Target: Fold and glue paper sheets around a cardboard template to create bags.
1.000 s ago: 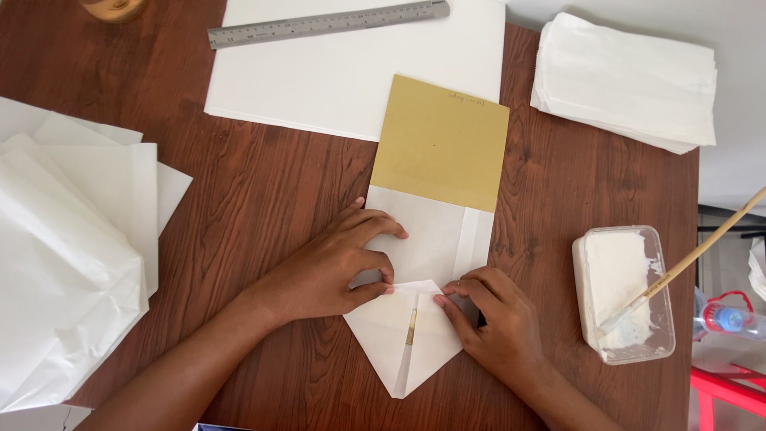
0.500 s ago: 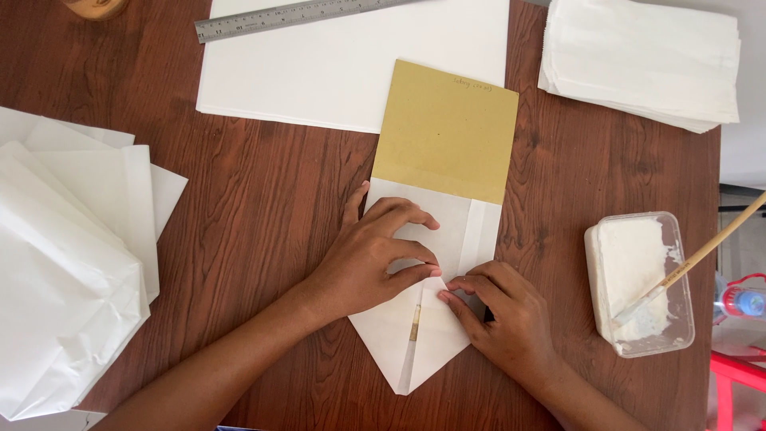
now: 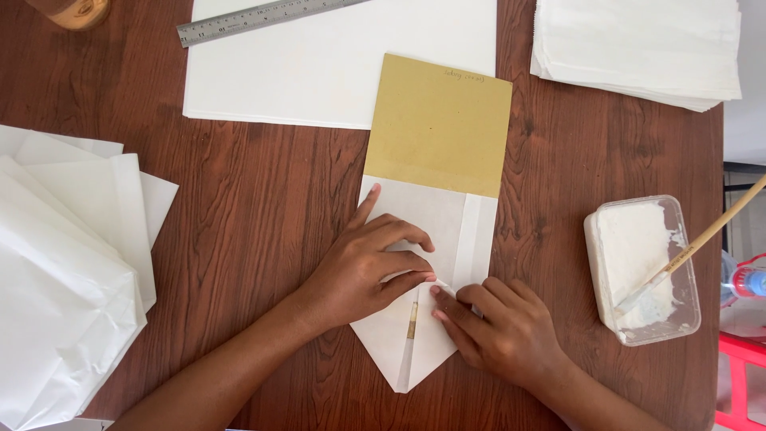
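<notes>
A white paper piece point(image 3: 431, 239) lies on the brown wooden table point(image 3: 263, 199), folded at its near end into a downward point point(image 3: 407, 359). A tan cardboard sheet point(image 3: 439, 120) sticks out of its far end. My left hand point(image 3: 363, 267) lies flat on the paper, fingers pressing the left flap toward the middle. My right hand point(image 3: 499, 327) presses the right flap down, its fingertips meeting the left hand's. Both hands press on the folds; neither lifts anything.
A clear tub of white paste point(image 3: 642, 267) with a wooden-handled brush point(image 3: 702, 239) stands at the right. White paper stacks lie at the left point(image 3: 72, 279), far middle point(image 3: 335, 56) and far right point(image 3: 638, 44). A steel ruler point(image 3: 255, 17) rests on the far sheet.
My left hand has shifted slightly away from me up the paper and flattened its fingers. My right hand stays on the right flap. The view has moved closer.
</notes>
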